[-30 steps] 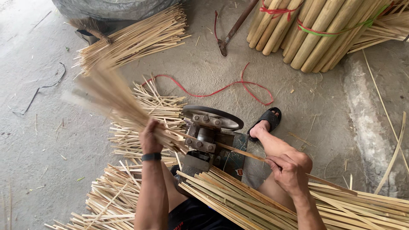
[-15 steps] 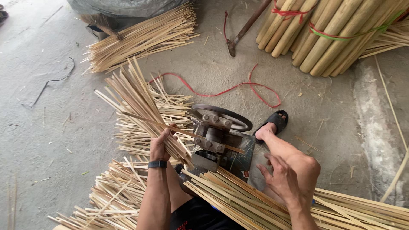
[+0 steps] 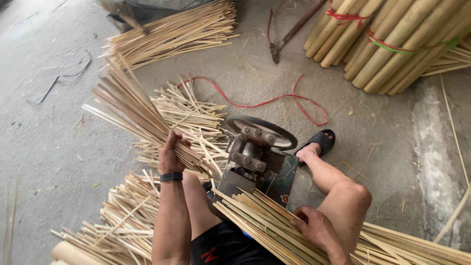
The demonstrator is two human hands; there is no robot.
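My left hand [image 3: 170,153], with a black band on the wrist, grips a bundle of thin bamboo strips [image 3: 131,111] that fans up and left above the floor. My right hand [image 3: 314,226] rests on a long stack of bamboo slats [image 3: 267,223] lying across my lap, fingers curled over its top. Between the two hands stands a small metal splitting machine [image 3: 255,157] with a round wheel on top. The stack's front end points at the machine's base.
Loose cut strips [image 3: 189,115] litter the concrete left of the machine, with more piled at my lower left [image 3: 125,216]. Another strip pile [image 3: 171,34] lies at the back. Tied bamboo poles [image 3: 392,39] lie top right. A red cord [image 3: 274,100] and a long-handled tool [image 3: 289,34] lie on the floor. My sandalled foot [image 3: 319,142] is beside the machine.
My left hand has steadied the strip bundle, which was swinging and blurred before. My right hand has dropped from above my knee onto the slat stack on my lap.
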